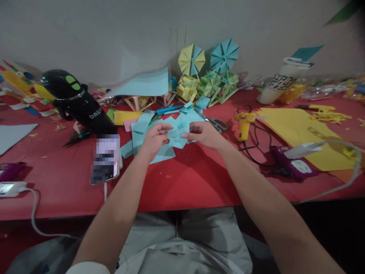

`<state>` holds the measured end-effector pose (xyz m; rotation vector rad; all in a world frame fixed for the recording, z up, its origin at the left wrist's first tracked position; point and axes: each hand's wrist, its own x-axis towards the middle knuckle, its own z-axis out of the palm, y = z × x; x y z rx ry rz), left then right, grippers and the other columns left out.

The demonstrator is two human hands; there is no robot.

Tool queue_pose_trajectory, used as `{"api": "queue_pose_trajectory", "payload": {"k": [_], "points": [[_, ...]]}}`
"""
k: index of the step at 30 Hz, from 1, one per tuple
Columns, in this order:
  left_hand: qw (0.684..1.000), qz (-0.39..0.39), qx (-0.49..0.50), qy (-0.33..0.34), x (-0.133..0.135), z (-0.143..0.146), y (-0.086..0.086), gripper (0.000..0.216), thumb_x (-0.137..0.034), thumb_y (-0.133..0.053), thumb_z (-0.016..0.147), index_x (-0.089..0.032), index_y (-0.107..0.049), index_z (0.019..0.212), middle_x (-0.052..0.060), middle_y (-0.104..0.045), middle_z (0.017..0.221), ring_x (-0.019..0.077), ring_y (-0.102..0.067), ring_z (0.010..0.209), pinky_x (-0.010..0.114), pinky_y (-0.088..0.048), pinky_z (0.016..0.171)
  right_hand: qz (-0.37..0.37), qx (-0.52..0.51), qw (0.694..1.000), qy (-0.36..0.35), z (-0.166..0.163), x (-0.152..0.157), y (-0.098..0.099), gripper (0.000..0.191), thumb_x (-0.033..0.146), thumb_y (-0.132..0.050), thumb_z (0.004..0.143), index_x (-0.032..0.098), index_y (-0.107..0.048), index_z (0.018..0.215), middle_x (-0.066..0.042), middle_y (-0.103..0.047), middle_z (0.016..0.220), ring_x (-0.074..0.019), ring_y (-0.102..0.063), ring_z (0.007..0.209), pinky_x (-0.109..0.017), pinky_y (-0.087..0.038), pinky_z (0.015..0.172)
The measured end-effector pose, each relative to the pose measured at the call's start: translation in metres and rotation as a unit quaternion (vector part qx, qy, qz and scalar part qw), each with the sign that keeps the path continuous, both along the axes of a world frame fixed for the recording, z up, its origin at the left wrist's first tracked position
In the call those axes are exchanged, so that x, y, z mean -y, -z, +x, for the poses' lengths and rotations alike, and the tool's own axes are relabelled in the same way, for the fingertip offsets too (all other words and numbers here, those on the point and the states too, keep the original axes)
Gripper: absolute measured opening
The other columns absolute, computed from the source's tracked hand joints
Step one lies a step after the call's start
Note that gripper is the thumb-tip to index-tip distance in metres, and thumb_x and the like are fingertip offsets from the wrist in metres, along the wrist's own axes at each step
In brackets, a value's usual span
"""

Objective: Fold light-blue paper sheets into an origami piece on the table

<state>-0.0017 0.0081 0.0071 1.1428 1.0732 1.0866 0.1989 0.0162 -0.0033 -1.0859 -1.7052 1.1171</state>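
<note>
Between both hands is a folded piece of light blue paper [178, 137], with several creased flaps. My left hand [156, 137] pinches its left edge between thumb and fingers. On the opposite edge, the thumb and fingers of my right hand [203, 134] are closed on the same paper. Light blue paper sheets [163, 153] lie under and beside the hands on the red table [182, 182]. Just behind the right hand rest scissors [218, 123], partly covered by paper. A blue rolled strip or pen-like stick [169, 109] lies beyond the paper.
Folded paper wheels [224, 56] stand at the wall. A black bottle [85, 108] and a phone [105, 159] are on the left. To the right are a yellow glue gun [244, 127] with its cord, a purple power strip [296, 163], yellow paper [308, 133] and a tilted cup [282, 80].
</note>
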Motion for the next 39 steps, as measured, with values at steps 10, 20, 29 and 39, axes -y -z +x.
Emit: {"api": "queue_pose_trajectory", "payload": {"k": [10, 20, 29, 39], "points": [[1.0, 0.005, 0.009, 0.001, -0.001, -0.001, -0.001, 0.027, -0.01, -0.063, 0.061, -0.017, -0.066, 0.086, 0.0, -0.059, 0.078, 0.0076, -0.054, 0.063, 0.021, -0.047, 0.06, -0.115, -0.096, 0.988, 0.038, -0.004, 0.005, -0.01, 0.046, 0.042, -0.09, 0.049, 0.017, -0.056, 0.067, 0.001, -0.06, 0.064, -0.0123, -0.06, 0.061, -0.027, -0.054, 0.059], [1.0, 0.01, 0.005, -0.006, -0.004, -0.006, 0.002, 0.028, -0.009, -0.062, 0.06, -0.017, -0.066, 0.086, 0.0, -0.06, 0.08, 0.0071, -0.054, 0.063, 0.02, -0.046, 0.059, -0.127, -0.035, 0.991, 0.002, 0.006, 0.0, -0.005, 0.043, 0.053, -0.083, 0.06, 0.014, -0.068, 0.071, -0.005, -0.068, 0.065, -0.0116, -0.06, 0.06, -0.026, -0.05, 0.06], [1.0, 0.017, -0.01, 0.001, -0.006, -0.007, 0.004, 0.028, -0.011, -0.064, 0.061, -0.018, -0.066, 0.088, 0.001, -0.06, 0.084, 0.0083, -0.054, 0.067, 0.022, -0.047, 0.063, -0.082, 0.032, 0.996, -0.021, 0.01, -0.004, 0.0, 0.044, 0.057, -0.075, 0.069, 0.015, -0.062, 0.067, -0.002, -0.062, 0.062, -0.0097, -0.052, 0.056, -0.025, -0.04, 0.055], [1.0, 0.014, -0.011, -0.007, -0.004, -0.006, 0.001, 0.028, -0.011, -0.064, 0.06, -0.018, -0.067, 0.088, 0.001, -0.061, 0.083, 0.0083, -0.055, 0.068, 0.022, -0.048, 0.064, -0.041, 0.048, 0.998, -0.008, 0.008, -0.003, -0.001, 0.045, 0.058, -0.073, 0.071, 0.016, -0.059, 0.065, -0.002, -0.061, 0.06, -0.0104, -0.053, 0.056, -0.026, -0.043, 0.056]]}}
